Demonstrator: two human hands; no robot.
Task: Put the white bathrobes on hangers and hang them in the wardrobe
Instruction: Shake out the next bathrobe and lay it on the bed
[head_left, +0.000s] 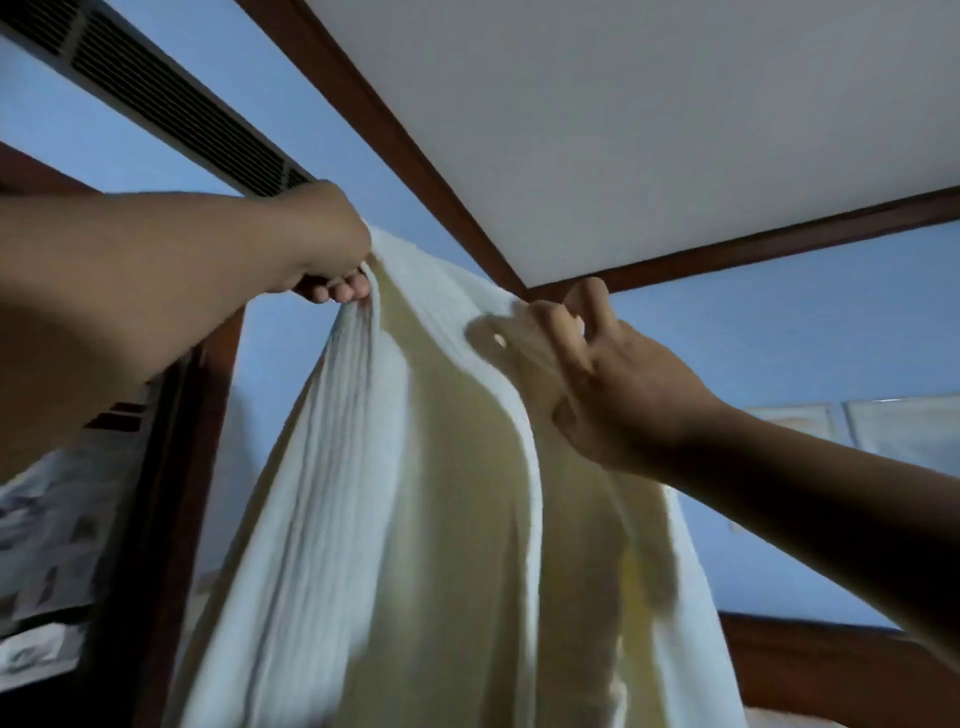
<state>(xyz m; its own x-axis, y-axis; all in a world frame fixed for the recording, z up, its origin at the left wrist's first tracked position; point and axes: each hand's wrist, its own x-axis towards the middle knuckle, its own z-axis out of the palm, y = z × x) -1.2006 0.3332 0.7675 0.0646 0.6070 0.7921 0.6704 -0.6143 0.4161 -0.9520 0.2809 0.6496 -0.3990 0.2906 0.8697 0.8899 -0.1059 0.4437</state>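
A white bathrobe (405, 493) hangs in long folds from both of my raised hands and fills the lower middle of the view. My left hand (322, 244) grips a bunched top edge of the robe in a closed fist at upper left. My right hand (597, 364) pinches the other top edge between thumb and fingers at centre right. No hanger is visible. The robe's lower part runs out of the bottom of the frame.
The camera looks steeply upward. A white ceiling panel (649, 130) with dark wooden trim (395, 135) is overhead, an air vent grille (171, 109) at upper left. A dark wooden frame (171, 493) stands at the left, blue wall behind.
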